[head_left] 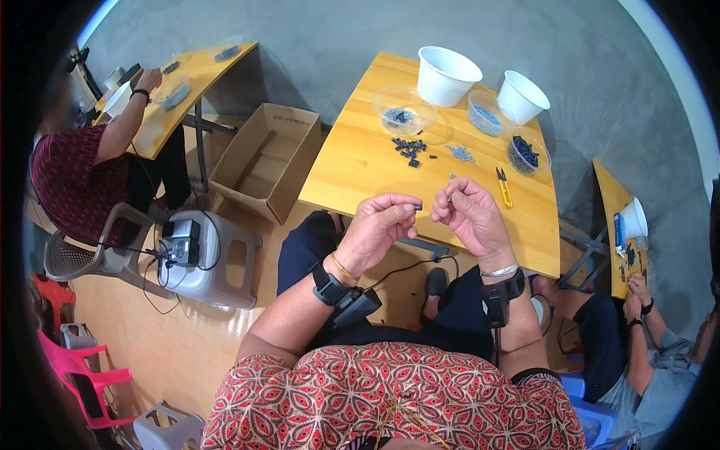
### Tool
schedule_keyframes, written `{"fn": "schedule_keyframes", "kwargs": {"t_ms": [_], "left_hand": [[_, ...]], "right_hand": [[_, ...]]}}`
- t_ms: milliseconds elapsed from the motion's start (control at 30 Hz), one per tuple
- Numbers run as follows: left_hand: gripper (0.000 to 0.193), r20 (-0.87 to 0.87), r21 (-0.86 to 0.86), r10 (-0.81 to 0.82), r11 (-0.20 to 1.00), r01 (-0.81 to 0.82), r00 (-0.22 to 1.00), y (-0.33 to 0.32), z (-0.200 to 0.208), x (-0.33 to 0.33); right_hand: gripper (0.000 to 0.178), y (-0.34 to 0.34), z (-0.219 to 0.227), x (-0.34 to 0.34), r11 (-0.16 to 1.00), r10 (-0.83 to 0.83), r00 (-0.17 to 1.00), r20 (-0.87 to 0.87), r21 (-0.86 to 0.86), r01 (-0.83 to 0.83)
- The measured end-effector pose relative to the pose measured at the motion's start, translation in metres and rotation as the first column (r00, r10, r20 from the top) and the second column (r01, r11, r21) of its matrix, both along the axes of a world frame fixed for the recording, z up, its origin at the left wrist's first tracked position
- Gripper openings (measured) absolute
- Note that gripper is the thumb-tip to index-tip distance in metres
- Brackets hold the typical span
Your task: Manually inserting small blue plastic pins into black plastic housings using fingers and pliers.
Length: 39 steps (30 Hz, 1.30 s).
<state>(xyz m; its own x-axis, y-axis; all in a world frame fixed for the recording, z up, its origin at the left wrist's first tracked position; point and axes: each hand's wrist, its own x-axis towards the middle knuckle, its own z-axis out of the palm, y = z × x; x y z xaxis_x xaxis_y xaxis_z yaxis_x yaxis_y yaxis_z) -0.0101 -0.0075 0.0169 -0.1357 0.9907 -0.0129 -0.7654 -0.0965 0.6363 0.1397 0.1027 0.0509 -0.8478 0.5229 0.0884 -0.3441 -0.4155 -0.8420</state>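
Observation:
My left hand (373,231) is closed in a pinch on a small dark cylindrical part (417,208) just over the table's near edge. A short gap away, my right hand (477,219) pinches something tiny between thumb and forefinger, too small to name. Beyond my hands, a loose pile of small dark parts (409,148) lies on the wooden table (352,165). To its right is a scatter of small grey-blue pieces (460,154). Yellow-handled thread snips (504,189) lie to the right of my right hand.
Clear tubs hold blue-grey pieces (485,118) and dark parts (525,152); a clear bowl (403,109) holds mixed pieces. Two white buckets (448,77) stand at the back. A cardboard box (264,161) sits left on the floor, near a grey stool (210,255). Co-workers sit left and right.

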Motion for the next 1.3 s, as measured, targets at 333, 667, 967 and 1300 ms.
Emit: {"fn": "schedule_keyframes", "kwargs": {"t_ms": [333, 667, 967, 1300], "left_hand": [[0.013, 0.052, 0.045, 0.001, 0.999, -0.003, 0.999, -0.002, -0.001, -0.001], [0.016, 0.07, 0.035, -0.025, 0.999, 0.023, 0.997, -0.001, -0.005, 0.001], [0.017, 0.064, 0.033, -0.033, 0.999, 0.03, 0.997, 0.0, -0.008, 0.005], [0.015, 0.028, 0.012, 0.007, 1.0, -0.008, 1.0, 0.001, -0.011, 0.008]], "right_hand": [[0.011, -0.009, -0.003, -0.007, 0.961, -0.109, 0.994, 0.016, 0.257, 0.101], [0.009, -0.011, -0.008, -0.005, 0.883, -0.246, 0.964, 0.099, 0.433, 0.181], [0.005, -0.023, -0.007, -0.009, 0.592, -0.481, 0.876, 0.032, 0.749, 0.298], [0.006, -0.027, -0.004, -0.014, 0.283, -0.542, 0.837, -0.071, 0.923, 0.261]]}}
